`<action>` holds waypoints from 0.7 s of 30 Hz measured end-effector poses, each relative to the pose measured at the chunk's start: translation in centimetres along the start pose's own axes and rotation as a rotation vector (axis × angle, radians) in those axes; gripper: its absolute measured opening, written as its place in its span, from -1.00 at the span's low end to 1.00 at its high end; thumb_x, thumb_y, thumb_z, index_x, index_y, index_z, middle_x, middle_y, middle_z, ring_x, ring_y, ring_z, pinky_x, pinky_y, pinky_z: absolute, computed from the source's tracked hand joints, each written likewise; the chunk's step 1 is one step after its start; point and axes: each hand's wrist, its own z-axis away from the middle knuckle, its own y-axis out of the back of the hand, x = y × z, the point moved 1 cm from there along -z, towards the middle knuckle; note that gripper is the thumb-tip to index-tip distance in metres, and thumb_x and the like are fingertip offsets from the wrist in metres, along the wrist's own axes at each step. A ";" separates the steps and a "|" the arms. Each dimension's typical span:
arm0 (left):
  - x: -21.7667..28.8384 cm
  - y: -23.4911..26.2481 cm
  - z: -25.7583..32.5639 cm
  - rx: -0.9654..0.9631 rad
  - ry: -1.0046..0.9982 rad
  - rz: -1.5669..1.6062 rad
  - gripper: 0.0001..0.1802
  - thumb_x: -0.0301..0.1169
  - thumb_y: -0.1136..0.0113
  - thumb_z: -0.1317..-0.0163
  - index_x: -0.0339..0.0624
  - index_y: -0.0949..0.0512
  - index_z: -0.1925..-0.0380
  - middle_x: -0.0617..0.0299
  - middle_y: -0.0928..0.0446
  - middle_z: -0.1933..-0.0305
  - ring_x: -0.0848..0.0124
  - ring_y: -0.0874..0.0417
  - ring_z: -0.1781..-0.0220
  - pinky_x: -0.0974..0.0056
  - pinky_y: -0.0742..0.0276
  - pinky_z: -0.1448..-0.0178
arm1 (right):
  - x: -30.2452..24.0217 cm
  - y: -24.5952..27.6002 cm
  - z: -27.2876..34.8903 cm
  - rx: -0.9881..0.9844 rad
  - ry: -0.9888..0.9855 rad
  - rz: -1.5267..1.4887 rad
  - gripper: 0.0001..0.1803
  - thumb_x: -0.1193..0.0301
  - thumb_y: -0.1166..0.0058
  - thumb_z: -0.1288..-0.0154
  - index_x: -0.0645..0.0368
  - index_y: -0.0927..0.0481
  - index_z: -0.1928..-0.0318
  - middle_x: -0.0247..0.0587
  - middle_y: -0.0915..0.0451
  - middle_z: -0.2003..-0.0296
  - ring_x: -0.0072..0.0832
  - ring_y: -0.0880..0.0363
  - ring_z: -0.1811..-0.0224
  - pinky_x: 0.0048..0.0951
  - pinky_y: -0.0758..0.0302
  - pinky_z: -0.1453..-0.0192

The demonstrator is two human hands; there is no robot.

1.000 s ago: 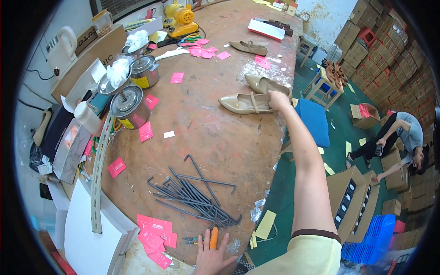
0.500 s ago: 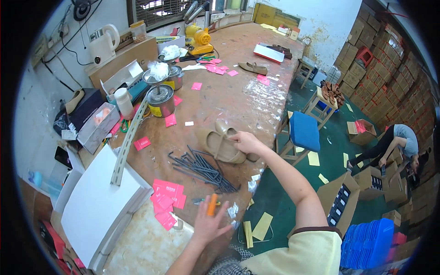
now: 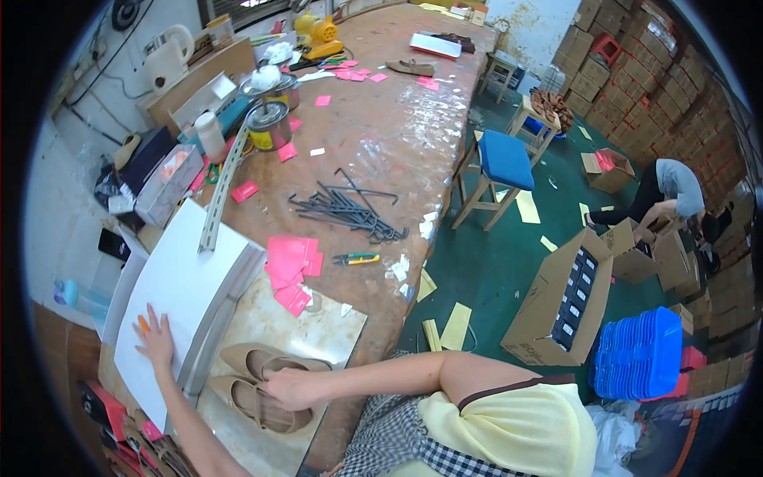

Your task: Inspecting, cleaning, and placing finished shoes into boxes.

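Two beige flat shoes (image 3: 262, 362) lie side by side on a pale stone slab (image 3: 334, 326) at the near end of the long brown workbench (image 3: 397, 143). My right hand (image 3: 288, 388) is closed on them where the nearer shoe (image 3: 256, 404) meets the other. My left hand (image 3: 156, 338) lies flat with fingers spread on a stack of white sheets (image 3: 187, 286) to the left of the shoes; one fingertip is orange.
A pile of dark metal rods (image 3: 350, 211), pink tags (image 3: 290, 266), a small yellow-green cutter (image 3: 355, 258), a metal rail (image 3: 222, 187) and tin cans (image 3: 269, 123) lie on the bench. A blue stool (image 3: 505, 159), cardboard boxes (image 3: 560, 298) and blue crates (image 3: 640, 354) stand right. Another person (image 3: 671, 187) crouches there.
My right hand has carried the beige shoes from the far bench to the near slab. My left hand left the orange-handled tool and went onto the white sheets.
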 end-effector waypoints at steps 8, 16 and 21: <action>9.7 7.7 13.6 0.442 -0.446 0.981 -0.75 -0.29 -0.22 -0.16 -0.30 -0.54 0.45 0.01 -0.47 0.50 0.13 -0.42 0.48 0.10 -0.37 0.33 | 1.3 10.6 5.5 0.300 -0.143 -0.703 -0.32 0.33 -0.05 -0.39 0.00 -0.11 -0.45 -0.13 -0.11 -0.44 -0.29 -0.32 -0.36 -0.25 -0.45 -0.28; 10.5 3.8 31.4 0.371 -0.561 1.470 -0.62 -0.26 -0.32 0.01 -0.18 -0.63 0.17 -0.13 -0.57 0.02 0.14 -0.54 -0.19 0.00 -0.43 -0.20 | 0.7 5.5 7.1 -0.218 -0.525 -1.526 -0.46 0.30 -0.01 -0.39 0.21 -0.33 -0.32 -0.17 -0.49 -0.18 -0.32 -0.49 -0.21 -0.34 -0.41 -0.28; 9.6 2.1 31.6 0.262 -0.088 1.424 -0.63 -0.33 -0.22 -0.15 -0.31 -0.55 0.08 -0.16 -0.46 -0.14 0.17 -0.50 -0.21 0.14 -0.42 -0.21 | -1.9 11.3 4.0 0.044 -0.108 -0.321 -0.18 0.40 -0.25 -0.18 0.27 -0.16 -0.40 -0.01 -0.09 -0.44 -0.28 -0.10 -0.48 -0.29 -0.09 -0.49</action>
